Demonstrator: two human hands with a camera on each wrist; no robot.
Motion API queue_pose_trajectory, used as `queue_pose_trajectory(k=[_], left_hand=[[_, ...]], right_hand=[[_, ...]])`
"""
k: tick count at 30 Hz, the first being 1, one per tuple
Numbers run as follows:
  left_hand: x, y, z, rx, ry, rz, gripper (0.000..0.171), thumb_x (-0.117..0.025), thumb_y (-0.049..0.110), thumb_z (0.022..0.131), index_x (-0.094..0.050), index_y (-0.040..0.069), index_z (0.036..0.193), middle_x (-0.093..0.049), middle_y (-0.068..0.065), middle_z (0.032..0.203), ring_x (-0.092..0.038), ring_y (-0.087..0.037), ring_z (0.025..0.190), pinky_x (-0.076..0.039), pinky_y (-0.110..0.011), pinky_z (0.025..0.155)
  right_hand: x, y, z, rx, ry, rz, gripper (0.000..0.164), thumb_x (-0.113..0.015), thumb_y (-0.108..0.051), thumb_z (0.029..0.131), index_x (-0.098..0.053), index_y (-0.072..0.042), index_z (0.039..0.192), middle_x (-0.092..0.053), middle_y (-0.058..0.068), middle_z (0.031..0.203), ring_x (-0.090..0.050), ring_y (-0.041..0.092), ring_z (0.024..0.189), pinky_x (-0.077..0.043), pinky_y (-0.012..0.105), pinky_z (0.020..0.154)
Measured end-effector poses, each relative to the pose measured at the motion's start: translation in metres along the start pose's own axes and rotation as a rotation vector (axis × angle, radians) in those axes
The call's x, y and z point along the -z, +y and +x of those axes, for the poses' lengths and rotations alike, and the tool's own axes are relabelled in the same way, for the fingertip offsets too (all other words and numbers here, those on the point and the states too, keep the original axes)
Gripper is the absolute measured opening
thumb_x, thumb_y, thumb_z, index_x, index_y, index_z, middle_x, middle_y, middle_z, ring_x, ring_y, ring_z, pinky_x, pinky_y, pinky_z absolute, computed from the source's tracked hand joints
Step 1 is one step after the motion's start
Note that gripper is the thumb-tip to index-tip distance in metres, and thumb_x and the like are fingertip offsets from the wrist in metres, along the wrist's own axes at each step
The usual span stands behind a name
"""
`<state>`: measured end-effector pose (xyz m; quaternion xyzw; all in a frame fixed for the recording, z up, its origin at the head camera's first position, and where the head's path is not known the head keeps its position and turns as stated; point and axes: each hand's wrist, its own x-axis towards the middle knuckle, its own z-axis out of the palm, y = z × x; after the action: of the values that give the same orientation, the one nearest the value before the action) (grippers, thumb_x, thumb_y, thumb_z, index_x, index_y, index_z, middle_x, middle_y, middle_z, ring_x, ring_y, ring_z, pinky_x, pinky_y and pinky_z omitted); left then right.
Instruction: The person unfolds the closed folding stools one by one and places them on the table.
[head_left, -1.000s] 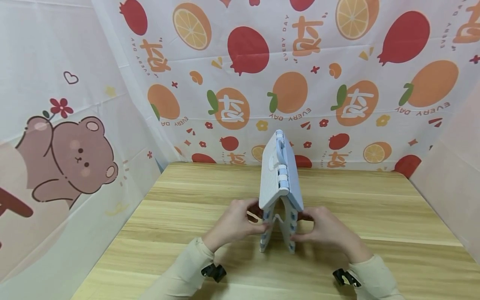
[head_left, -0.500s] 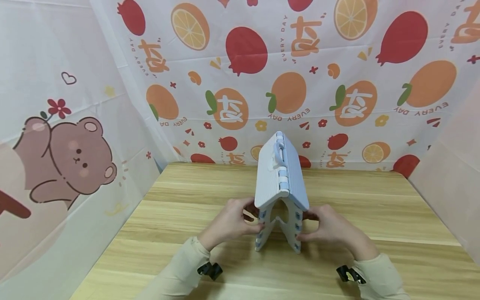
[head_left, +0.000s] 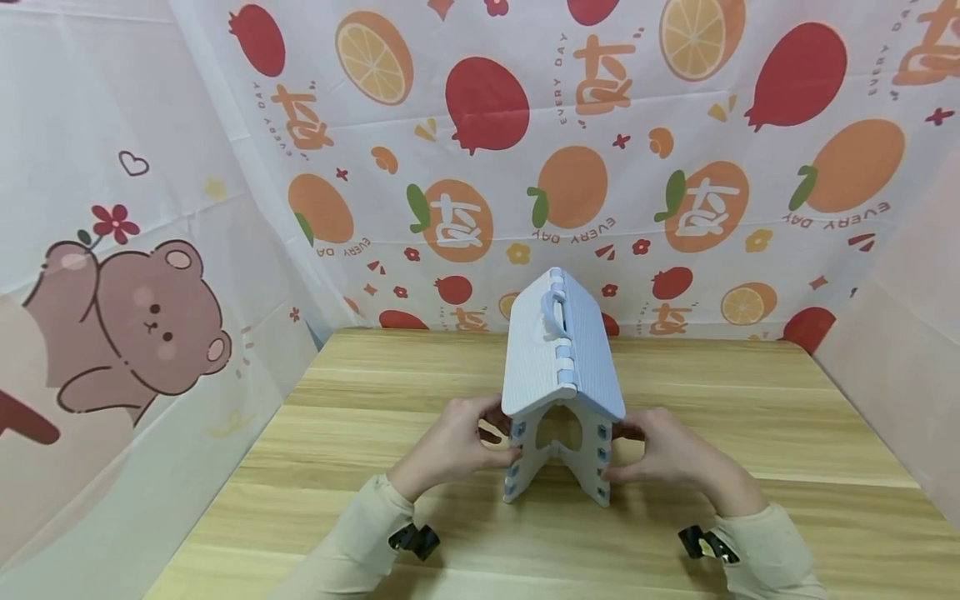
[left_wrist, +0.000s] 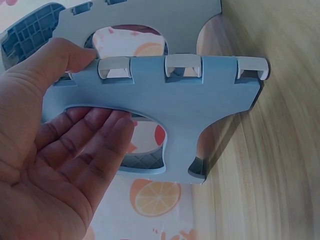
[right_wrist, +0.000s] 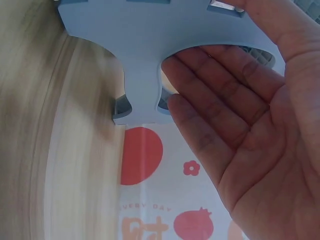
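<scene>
A white and pale-blue plastic folding stool point(head_left: 534, 350) stands on the table, partly unfolded. Its top slopes like a roof from a hinged ridge with a blue carry handle point(head_left: 553, 315). My left hand point(head_left: 459, 446) grips the left side panel point(left_wrist: 170, 95); the thumb lies on the hinged front edge and the fingers reach the oval cut-out. On the other side my right hand point(head_left: 667, 454) holds the right side panel point(right_wrist: 140, 45) likewise, thumb at the edge and fingers at the cut-out. The top hides some fingertips in the head view.
The wooden table point(head_left: 375, 375) extends to both sides of the stool. A fruit-print cloth point(head_left: 480, 150) hangs behind it, and a bear-print cloth point(head_left: 150, 333) hangs at the left. Another pale cloth point(head_left: 915, 350) stands along the right edge.
The stool has spread wider: its two sides have moved apart and the roof-like top has flattened somewhat. My left hand has shifted left and my right hand right, both keeping hold.
</scene>
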<state>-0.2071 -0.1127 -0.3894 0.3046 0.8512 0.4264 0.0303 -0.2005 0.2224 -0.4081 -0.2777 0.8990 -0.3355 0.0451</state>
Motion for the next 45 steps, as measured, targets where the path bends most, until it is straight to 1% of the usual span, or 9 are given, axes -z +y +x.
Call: queue_pose_trajectory(k=[5,13,19,25,34,39,41,43,45], left_hand=[[0.002,-0.004,-0.002,-0.007,-0.006,-0.012,0.042,-0.09,0.013,0.084,-0.072,0.006,0.121,-0.079,-0.007,0.103,-0.076,-0.026,0.096,-0.067,-0.046,0.085],[0.004,-0.008,-0.005,-0.007,-0.012,-0.016,0.041,-0.09,0.013,0.084,-0.073,0.008,0.121,-0.079,-0.005,0.101,-0.076,-0.031,0.097,-0.067,-0.04,0.083],[0.007,-0.01,-0.009,-0.009,-0.017,-0.021,0.043,-0.09,0.013,0.084,-0.072,0.009,0.123,-0.079,-0.004,0.102,-0.076,-0.028,0.096,-0.067,-0.039,0.084],[0.01,-0.011,-0.01,-0.022,-0.023,-0.01,0.044,-0.091,0.014,0.083,-0.072,0.01,0.122,-0.078,-0.002,0.102,-0.076,-0.022,0.095,-0.067,-0.039,0.084],[0.013,-0.011,-0.01,-0.035,-0.03,-0.002,0.045,-0.092,0.016,0.082,-0.073,0.011,0.123,-0.077,-0.002,0.103,-0.075,-0.022,0.094,-0.067,-0.037,0.084],[0.014,-0.011,-0.009,-0.034,-0.04,-0.017,0.045,-0.092,0.016,0.083,-0.073,0.01,0.123,-0.078,-0.003,0.105,-0.076,-0.024,0.096,-0.066,-0.036,0.086],[0.016,-0.011,-0.01,-0.031,-0.051,-0.022,0.045,-0.093,0.018,0.084,-0.072,0.011,0.123,-0.077,-0.004,0.104,-0.076,-0.025,0.097,-0.066,-0.036,0.088],[0.02,-0.009,-0.011,-0.025,-0.063,-0.018,0.044,-0.093,0.02,0.085,-0.071,0.011,0.122,-0.077,-0.004,0.104,-0.076,-0.024,0.098,-0.066,-0.037,0.09],[0.028,-0.007,-0.011,-0.022,-0.067,-0.008,0.042,-0.091,0.021,0.087,-0.07,0.011,0.122,-0.077,-0.006,0.107,-0.075,-0.023,0.1,-0.065,-0.038,0.092]], right_hand=[[0.002,0.002,-0.001,-0.004,-0.01,0.001,0.056,-0.095,-0.037,0.08,-0.077,-0.008,0.124,-0.081,0.002,0.119,-0.076,0.029,0.116,-0.061,0.053,0.101],[0.002,0.003,-0.004,-0.001,-0.017,0.037,0.058,-0.095,-0.037,0.081,-0.076,-0.007,0.126,-0.08,0.003,0.121,-0.075,0.033,0.118,-0.058,0.059,0.103],[0.002,0.003,-0.006,0.013,-0.021,0.056,0.058,-0.095,-0.035,0.081,-0.075,-0.006,0.128,-0.08,0.005,0.123,-0.075,0.034,0.119,-0.057,0.058,0.105],[0.002,0.002,-0.006,0.034,-0.025,0.044,0.06,-0.095,-0.034,0.081,-0.073,-0.006,0.13,-0.08,0.004,0.123,-0.076,0.03,0.117,-0.059,0.056,0.104],[0.003,0.0,-0.004,0.036,-0.036,0.07,0.064,-0.094,-0.03,0.081,-0.07,-0.003,0.135,-0.077,0.009,0.128,-0.074,0.035,0.12,-0.056,0.059,0.106],[0.005,-0.003,-0.002,0.007,-0.048,0.066,0.066,-0.095,-0.032,0.082,-0.069,-0.003,0.136,-0.077,0.008,0.129,-0.073,0.035,0.122,-0.055,0.061,0.107],[0.006,-0.005,-0.003,-0.009,-0.058,0.082,0.067,-0.094,-0.032,0.083,-0.069,-0.003,0.137,-0.077,0.009,0.13,-0.072,0.037,0.125,-0.053,0.064,0.108],[0.008,-0.006,-0.005,-0.025,-0.061,0.097,0.067,-0.094,-0.034,0.084,-0.068,-0.005,0.138,-0.076,0.01,0.133,-0.07,0.039,0.127,-0.052,0.065,0.11],[0.014,-0.005,-0.008,-0.032,-0.055,0.104,0.066,-0.091,-0.036,0.087,-0.067,-0.006,0.141,-0.074,0.01,0.137,-0.068,0.039,0.13,-0.052,0.064,0.11]])
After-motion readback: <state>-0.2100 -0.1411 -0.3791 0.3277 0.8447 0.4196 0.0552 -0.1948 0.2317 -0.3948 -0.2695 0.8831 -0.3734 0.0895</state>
